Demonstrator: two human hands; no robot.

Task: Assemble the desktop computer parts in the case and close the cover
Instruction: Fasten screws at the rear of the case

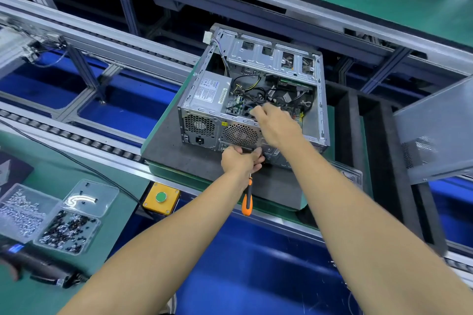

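Green conveyor benches surround the open case (256,100) on its grey pad. I reach my right hand (276,125) into it, fingertips pinching something unclear. Below its rear panel, my left hand (240,161) grips the screwdriver (247,199), shaft pointing caseward.

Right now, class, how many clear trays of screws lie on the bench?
3: silver-screw tray far left, black-screw tray beside it, near-empty tray behind. More may lie out of view.
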